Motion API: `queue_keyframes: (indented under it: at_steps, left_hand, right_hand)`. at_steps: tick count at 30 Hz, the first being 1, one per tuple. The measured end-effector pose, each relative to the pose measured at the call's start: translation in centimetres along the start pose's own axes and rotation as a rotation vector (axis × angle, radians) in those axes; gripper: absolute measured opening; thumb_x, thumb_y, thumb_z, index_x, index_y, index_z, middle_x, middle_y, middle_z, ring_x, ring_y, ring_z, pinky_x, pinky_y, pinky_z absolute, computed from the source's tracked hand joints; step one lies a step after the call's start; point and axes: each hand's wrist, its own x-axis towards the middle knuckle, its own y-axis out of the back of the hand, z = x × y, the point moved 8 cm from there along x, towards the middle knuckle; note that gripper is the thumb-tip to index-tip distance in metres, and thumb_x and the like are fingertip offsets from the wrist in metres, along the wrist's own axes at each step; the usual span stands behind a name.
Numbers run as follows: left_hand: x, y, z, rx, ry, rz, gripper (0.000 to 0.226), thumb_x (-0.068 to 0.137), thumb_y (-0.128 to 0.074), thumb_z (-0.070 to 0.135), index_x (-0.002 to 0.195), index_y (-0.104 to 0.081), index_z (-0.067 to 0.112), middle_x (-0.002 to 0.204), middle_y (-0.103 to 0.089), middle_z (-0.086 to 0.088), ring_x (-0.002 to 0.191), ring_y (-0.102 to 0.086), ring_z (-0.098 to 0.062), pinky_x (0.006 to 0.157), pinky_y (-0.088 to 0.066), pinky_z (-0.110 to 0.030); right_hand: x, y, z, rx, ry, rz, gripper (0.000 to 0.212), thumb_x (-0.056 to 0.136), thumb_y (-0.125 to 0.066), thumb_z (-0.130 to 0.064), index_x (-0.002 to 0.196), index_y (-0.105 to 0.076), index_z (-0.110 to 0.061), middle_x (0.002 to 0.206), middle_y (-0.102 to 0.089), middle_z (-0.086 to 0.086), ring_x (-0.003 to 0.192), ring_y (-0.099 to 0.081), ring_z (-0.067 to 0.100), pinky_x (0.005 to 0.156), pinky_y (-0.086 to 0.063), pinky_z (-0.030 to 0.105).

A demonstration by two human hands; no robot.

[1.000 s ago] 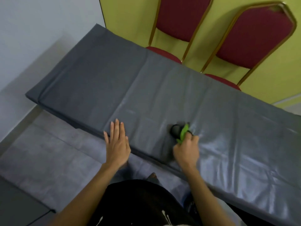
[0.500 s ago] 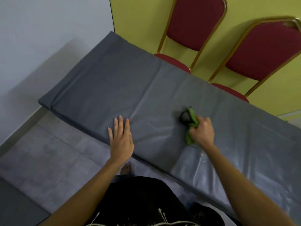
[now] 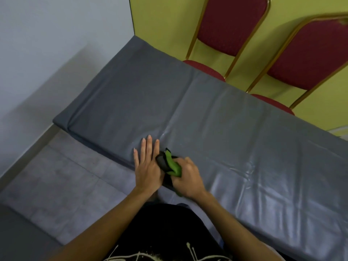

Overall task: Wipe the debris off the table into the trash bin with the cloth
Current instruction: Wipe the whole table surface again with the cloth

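Observation:
A long table under a shiny grey cover (image 3: 216,117) runs from upper left to lower right. My right hand (image 3: 188,178) is closed around a bunched green and black cloth (image 3: 170,163) at the table's near edge. My left hand (image 3: 147,164) lies flat on the cover, fingers straight and close together, its side touching the cloth. No debris shows on the cover, and no trash bin is in view.
Two red padded chairs with gold frames (image 3: 231,27) (image 3: 308,57) stand behind the table against a yellow-green wall. A pale wall (image 3: 47,53) closes the left side. Grey floor (image 3: 56,178) lies below the table's near edge. My dark shirt fills the bottom.
My right hand has pulled the cloth from the middle of the cover back toward the near edge and left, until it met my left hand. The left hand has stayed flat.

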Motion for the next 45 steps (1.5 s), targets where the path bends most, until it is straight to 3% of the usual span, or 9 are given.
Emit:
queue_keyframes:
  at_steps: [7, 13, 17, 22, 28, 33, 36, 40, 45]
  left_hand:
    - [0.0, 0.4, 0.4, 0.005, -0.007, 0.014, 0.057, 0.102, -0.025, 0.032, 0.156, -0.017, 0.015, 0.166, -0.006, -0.008, 0.153, 0.000, -0.025, 0.121, -0.011, -0.057]
    - [0.0, 0.5, 0.5, 0.024, -0.012, 0.022, 0.058, 0.103, -0.024, 0.033, 0.157, -0.015, 0.015, 0.166, -0.005, -0.008, 0.153, 0.000, -0.025, 0.121, -0.010, -0.056]
    - [0.0, 0.5, 0.6, 0.031, 0.013, 0.047, 0.058, 0.101, -0.028, 0.032, 0.156, -0.021, 0.015, 0.165, -0.012, -0.009, 0.153, -0.007, -0.026, 0.121, -0.010, -0.056]
    - [0.1, 0.0, 0.5, 0.058, -0.063, 0.020, 0.056, 0.089, -0.037, 0.032, 0.139, -0.048, 0.009, 0.154, -0.039, -0.015, 0.148, -0.024, -0.033, 0.117, -0.017, -0.061]
    - [0.1, 1.6, -0.6, -0.119, 0.034, 0.024, 0.063, 0.096, -0.028, 0.036, 0.151, -0.029, 0.005, 0.164, -0.017, -0.010, 0.153, -0.009, -0.024, 0.121, -0.005, -0.057]
    - [-0.6, 2.5, -4.4, -0.080, 0.105, 0.072, 0.062, 0.099, -0.027, 0.042, 0.151, -0.031, 0.011, 0.164, -0.019, -0.006, 0.153, -0.008, -0.020, 0.120, -0.002, -0.060]
    - [-0.6, 1.9, -4.3, -0.036, 0.099, 0.060, 0.062, 0.099, -0.026, 0.042, 0.153, -0.029, 0.011, 0.164, -0.018, -0.007, 0.153, -0.009, -0.021, 0.119, -0.004, -0.062]
    - [-0.7, 1.5, -4.3, 0.012, 0.069, 0.074, 0.059, 0.097, -0.028, 0.036, 0.147, -0.040, 0.006, 0.159, -0.032, -0.012, 0.152, -0.013, -0.024, 0.118, -0.007, -0.065]
    - [-0.7, 1.9, -4.2, 0.016, 0.077, 0.098, 0.060, 0.100, -0.031, 0.039, 0.151, -0.033, 0.008, 0.162, -0.024, -0.009, 0.152, -0.015, -0.023, 0.119, -0.007, -0.063]
  right_hand:
    - [1.4, 12.6, 13.3, -0.062, -0.455, 0.474, 0.047, 0.062, -0.051, -0.028, 0.102, -0.069, -0.013, 0.093, -0.063, 0.024, 0.089, -0.061, 0.043, 0.074, -0.050, 0.041]
    - [0.9, 12.2, 13.1, 0.045, -0.616, 0.562, 0.041, 0.069, -0.055, -0.029, 0.099, -0.062, -0.003, 0.099, -0.060, 0.029, 0.093, -0.059, 0.048, 0.078, -0.048, 0.047]
    - [3.2, 5.9, 5.5, 0.098, -0.501, 0.376, 0.031, 0.080, -0.062, -0.018, 0.110, -0.060, -0.008, 0.113, -0.054, 0.021, 0.097, -0.059, 0.043, 0.081, -0.049, 0.044]
    - [6.3, 0.0, -4.0, 0.006, -0.065, -0.059, 0.027, 0.078, -0.062, -0.017, 0.105, -0.062, -0.016, 0.102, -0.050, 0.012, 0.089, -0.058, 0.039, 0.072, -0.053, 0.044]
    - [9.8, 7.5, 2.8, -0.140, -0.269, 0.137, 0.035, 0.077, -0.058, -0.019, 0.112, -0.064, -0.019, 0.114, -0.051, 0.016, 0.102, -0.059, 0.041, 0.084, -0.052, 0.044]
    - [11.3, 7.8, 2.0, -0.109, -0.411, 0.234, 0.035, 0.083, -0.059, -0.020, 0.115, -0.054, -0.006, 0.123, -0.045, 0.016, 0.103, -0.057, 0.042, 0.082, -0.047, 0.045]
    - [10.7, 2.9, -3.9, -0.132, -0.266, 0.100, 0.037, 0.083, -0.060, -0.021, 0.117, -0.056, -0.005, 0.122, -0.046, 0.017, 0.104, -0.058, 0.042, 0.086, -0.048, 0.044]
    - [8.7, -3.1, -9.8, -0.245, 0.064, -0.167, 0.026, 0.084, -0.060, -0.021, 0.108, -0.059, -0.011, 0.115, -0.045, 0.013, 0.094, -0.059, 0.039, 0.072, -0.046, 0.039]
    - [10.5, 3.0, -4.4, -0.303, -0.040, -0.061, 0.043, 0.077, -0.059, -0.019, 0.119, -0.062, -0.028, 0.119, -0.048, 0.010, 0.102, -0.060, 0.035, 0.082, -0.050, 0.040]
